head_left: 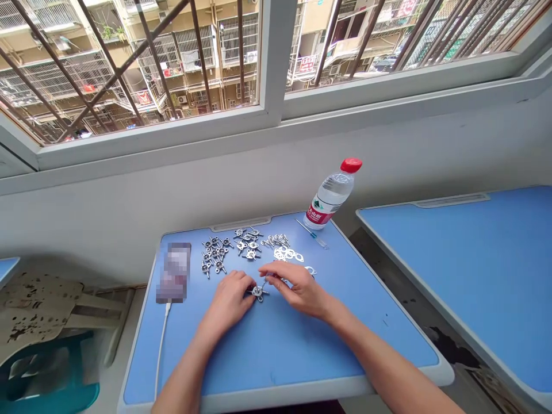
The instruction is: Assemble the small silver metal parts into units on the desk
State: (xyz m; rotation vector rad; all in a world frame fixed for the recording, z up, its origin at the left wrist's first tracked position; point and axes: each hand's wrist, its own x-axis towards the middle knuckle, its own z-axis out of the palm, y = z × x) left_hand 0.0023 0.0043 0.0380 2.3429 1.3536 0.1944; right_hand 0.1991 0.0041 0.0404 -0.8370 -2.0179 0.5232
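Bare forearms outstretched, hands close together, fingers bent

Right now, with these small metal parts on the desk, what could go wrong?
The metal fitting might slip or turn, as the left hand holds it at one side. The right hand is close to the flat metal plates and could scatter them. The white charging cable runs beside the left forearm; a snag might drag the phone.

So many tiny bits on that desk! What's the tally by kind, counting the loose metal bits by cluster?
Clusters of metal bits: 4
Metal part at the left hand: 1
Bottle: 1
Pen: 1
Phone: 1
Cable: 1
Total: 9
Single bits overlap too much for a sure count.
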